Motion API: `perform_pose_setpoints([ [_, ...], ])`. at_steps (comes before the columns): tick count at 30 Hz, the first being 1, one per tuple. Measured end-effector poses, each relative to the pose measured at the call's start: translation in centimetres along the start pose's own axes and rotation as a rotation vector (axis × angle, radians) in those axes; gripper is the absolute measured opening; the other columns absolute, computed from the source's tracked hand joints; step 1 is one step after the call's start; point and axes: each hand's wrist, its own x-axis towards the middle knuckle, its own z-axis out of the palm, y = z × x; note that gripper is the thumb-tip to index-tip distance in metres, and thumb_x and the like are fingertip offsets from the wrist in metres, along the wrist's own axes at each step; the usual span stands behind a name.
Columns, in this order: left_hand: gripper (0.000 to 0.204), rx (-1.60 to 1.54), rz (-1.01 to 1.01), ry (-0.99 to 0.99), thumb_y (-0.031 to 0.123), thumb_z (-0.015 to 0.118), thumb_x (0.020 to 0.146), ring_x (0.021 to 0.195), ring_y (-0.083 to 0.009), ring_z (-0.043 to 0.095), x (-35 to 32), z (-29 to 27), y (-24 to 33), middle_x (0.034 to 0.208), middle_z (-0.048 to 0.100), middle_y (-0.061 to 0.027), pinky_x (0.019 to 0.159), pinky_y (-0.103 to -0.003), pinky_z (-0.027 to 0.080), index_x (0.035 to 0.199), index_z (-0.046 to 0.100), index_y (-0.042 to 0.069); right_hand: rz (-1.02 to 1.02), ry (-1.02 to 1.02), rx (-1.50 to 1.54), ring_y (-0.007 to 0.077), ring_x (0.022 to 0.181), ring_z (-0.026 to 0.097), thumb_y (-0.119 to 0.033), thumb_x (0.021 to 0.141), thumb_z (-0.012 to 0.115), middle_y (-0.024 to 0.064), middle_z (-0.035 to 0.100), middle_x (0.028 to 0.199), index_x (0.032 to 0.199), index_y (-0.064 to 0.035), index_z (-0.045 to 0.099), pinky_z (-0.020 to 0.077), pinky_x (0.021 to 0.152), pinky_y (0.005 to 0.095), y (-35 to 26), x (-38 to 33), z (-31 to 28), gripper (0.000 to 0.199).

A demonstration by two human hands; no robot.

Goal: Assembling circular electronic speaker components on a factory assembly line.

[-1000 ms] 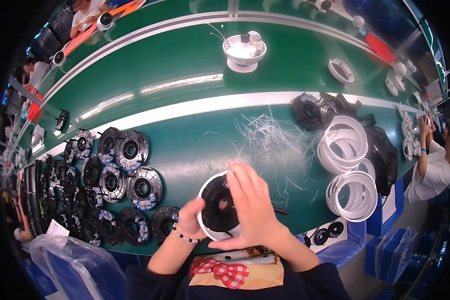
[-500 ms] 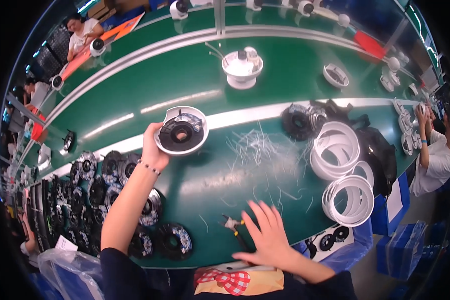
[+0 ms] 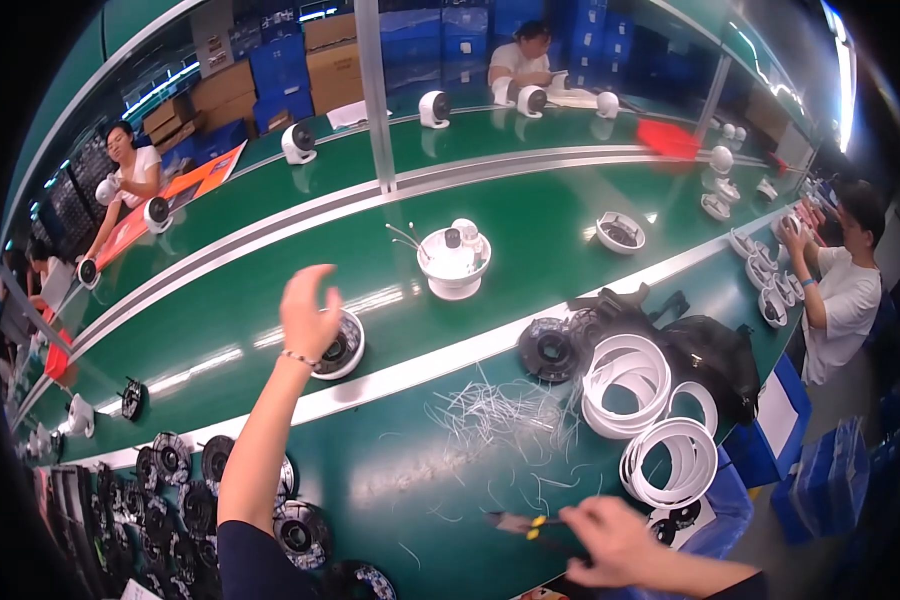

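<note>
On the green conveyor belt rests a round white housing (image 3: 356, 352) with a black ring-shaped part inside. My left hand (image 3: 310, 312) is just above its left side, thumb and fingers apart, covering part of it. Low on the right, my right hand (image 3: 610, 540) is closed around the handles of a pair of yellow-and-black cutters (image 3: 532, 526). Their jaws point left over the green worktop, and the fingers partly hide the handles. Beyond the cutters lies a loose pile of clear cut strips (image 3: 495, 410).
Stacked white rings (image 3: 670, 462) stand right of the strips, beside a black bag (image 3: 715, 365). Several black ring-shaped parts (image 3: 300, 530) crowd the left. A white bowl (image 3: 454, 268) holding small items sits on the belt. At the right, a co-worker (image 3: 840, 280) handles white parts.
My left hand has set the white housing on the belt and let go of it. My right hand has closed on the cutters and shifted them right. The view has tilted upward.
</note>
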Motion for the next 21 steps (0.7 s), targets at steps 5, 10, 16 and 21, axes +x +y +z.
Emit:
perform_pose_setpoints([
  [5,0.021,-0.077,0.272,-0.317,0.004,0.063,0.065,0.090,-0.0257,0.056,4.3,8.5,4.3,0.092,0.061,-0.0087,0.076,-0.036,0.048,0.086,0.062,0.006,-0.128,0.236,-0.359,0.0308,0.082,0.052,-0.018,0.051,0.069,0.0158,0.051,0.092,0.109,0.0020,0.050,0.0458,0.069,0.0365,2.7,7.6,-12.0,0.064],
  [10,0.008,0.148,0.272,-0.507,0.008,0.057,0.067,0.083,-0.0261,0.059,6.2,15.9,3.9,0.085,0.062,-0.0089,0.071,-0.037,0.049,0.070,0.065,0.007,-0.046,0.169,-0.401,0.0320,0.083,0.052,-0.024,0.052,0.068,0.0156,0.052,0.089,0.108,0.0033,0.049,0.0448,0.072,0.0389,8.0,18.1,-13.1,0.066],
  [16,0.009,-0.168,0.040,-0.418,0.009,0.049,0.080,0.075,-0.0373,0.056,7.7,16.9,3.7,0.079,0.057,-0.0191,0.066,-0.041,0.045,0.081,0.051,0.000,0.091,0.054,-0.215,0.0325,0.086,0.054,-0.029,0.051,0.070,0.0170,0.054,0.089,0.107,0.0037,0.052,0.0463,0.076,0.0384,13.5,25.8,-7.5,0.067],
  [21,0.011,-0.226,-0.001,-0.434,0.011,0.050,0.078,0.071,-0.0346,0.056,9.4,17.8,3.3,0.075,0.058,-0.0180,0.063,-0.040,0.045,0.081,0.051,0.001,0.169,0.154,-0.203,0.0327,0.084,0.056,-0.032,0.051,0.070,0.0177,0.056,0.088,0.095,0.0042,0.057,0.0479,0.075,0.0382,14.6,29.2,-5.1,0.058],
])
